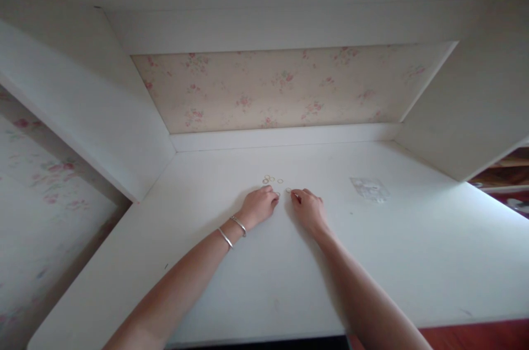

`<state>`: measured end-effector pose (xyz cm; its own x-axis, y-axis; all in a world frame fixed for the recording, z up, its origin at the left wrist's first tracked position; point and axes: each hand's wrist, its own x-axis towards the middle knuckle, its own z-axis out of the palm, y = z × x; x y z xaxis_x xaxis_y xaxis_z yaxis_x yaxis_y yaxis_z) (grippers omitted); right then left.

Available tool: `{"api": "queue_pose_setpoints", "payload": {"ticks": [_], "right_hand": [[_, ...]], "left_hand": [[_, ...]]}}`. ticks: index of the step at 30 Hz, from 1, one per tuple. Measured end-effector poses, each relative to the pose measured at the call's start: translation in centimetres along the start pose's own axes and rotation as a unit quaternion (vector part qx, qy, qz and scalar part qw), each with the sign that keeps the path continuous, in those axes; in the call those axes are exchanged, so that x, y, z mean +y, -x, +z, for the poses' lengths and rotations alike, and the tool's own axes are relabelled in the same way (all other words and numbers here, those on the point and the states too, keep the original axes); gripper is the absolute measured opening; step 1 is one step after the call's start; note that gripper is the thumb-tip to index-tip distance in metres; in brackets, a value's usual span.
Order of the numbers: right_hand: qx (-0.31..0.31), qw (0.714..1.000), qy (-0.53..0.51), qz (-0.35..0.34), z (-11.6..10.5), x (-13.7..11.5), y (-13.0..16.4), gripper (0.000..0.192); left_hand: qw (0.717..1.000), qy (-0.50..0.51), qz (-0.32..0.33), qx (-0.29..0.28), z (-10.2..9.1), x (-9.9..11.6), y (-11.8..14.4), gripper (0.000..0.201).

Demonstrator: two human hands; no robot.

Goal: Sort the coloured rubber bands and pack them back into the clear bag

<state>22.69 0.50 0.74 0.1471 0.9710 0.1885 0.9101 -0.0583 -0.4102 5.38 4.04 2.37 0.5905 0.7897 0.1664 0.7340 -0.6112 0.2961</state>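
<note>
My left hand (pixel 259 204) rests near the middle of the white tabletop, thumb and fingers pinched on a small thin ring (pixel 278 194). Just to its right, my right hand (pixel 308 206) pinches the edge of another small yellowish ring (pixel 288 190). The two rings are held a little apart from each other. Beyond my hands lie several more thin rings, among them a separate ring (pixel 280 181) and a loose group (pixel 269 178). Whether they are metal or rubber is too small to tell. Two silver bangles (pixel 232 231) circle my left wrist.
A clear plastic bag (pixel 370 189) with pale contents lies to the right on the white tabletop (pixel 256 295). White panels (pixel 103 96) rise at both sides, with a shelf above. Floral wallpaper (pixel 281 88) shows at the back. Something red (pixel 475 336) is below the front right edge.
</note>
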Motion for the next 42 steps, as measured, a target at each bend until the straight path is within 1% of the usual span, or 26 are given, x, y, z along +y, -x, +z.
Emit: {"api": "queue_pose_setpoints", "payload": {"ticks": [5,8,11,13,15,18,22,25,30,34,39,42], "right_hand": [[-0.002,1.0,0.03,-0.004,0.0,-0.3,0.1,0.03],[-0.007,0.999,0.035,-0.007,0.1,-0.3,0.1,0.031],[-0.016,0.999,0.032,-0.003,0.1,-0.3,0.0,0.031],[-0.024,0.999,0.029,0.002,0.0,-0.2,0.0,0.031],[-0.025,0.999,0.023,0.003,0.1,-0.2,0.0,0.031],[-0.019,1.0,0.009,-0.003,0.2,-0.1,0.0,0.031],[-0.015,1.0,0.0,-0.004,0.5,0.0,-0.1,0.032],[-0.01,1.0,0.007,-0.007,0.7,0.0,-0.1,0.032],[-0.023,1.0,0.019,-0.011,0.7,0.0,-0.1,0.032],[-0.017,1.0,0.016,-0.014,0.8,-0.1,-0.1,0.031],[-0.019,1.0,0.005,-0.014,0.8,-0.2,0.0,0.031],[-0.018,1.0,-0.001,-0.02,0.8,-0.2,0.0,0.03]], "left_hand": [[0.999,-0.026,-0.006,-0.022,0.6,-0.1,0.0,0.023],[0.999,-0.041,0.004,-0.031,0.8,0.0,0.2,0.023],[0.999,-0.039,0.016,-0.027,0.5,0.2,0.5,0.022],[1.0,-0.014,0.01,-0.012,-0.1,0.0,0.9,0.022],[1.0,0.025,0.0,0.018,-0.7,-0.4,1.9,0.022],[0.995,0.085,-0.008,0.054,-1.5,-1.6,4.1,0.021],[0.989,0.132,-0.021,0.058,-1.7,-3.2,7.3,0.022],[0.99,0.13,-0.018,0.052,-1.4,-3.7,8.4,0.023],[0.997,0.073,0.001,0.031,-0.7,-4.0,8.3,0.024],[0.999,0.041,0.0,0.02,-0.5,-4.1,8.3,0.025],[0.999,0.032,-0.006,0.02,-0.6,-3.8,8.6,0.027],[0.998,0.056,-0.003,0.025,-0.7,-3.7,8.5,0.026]]}}
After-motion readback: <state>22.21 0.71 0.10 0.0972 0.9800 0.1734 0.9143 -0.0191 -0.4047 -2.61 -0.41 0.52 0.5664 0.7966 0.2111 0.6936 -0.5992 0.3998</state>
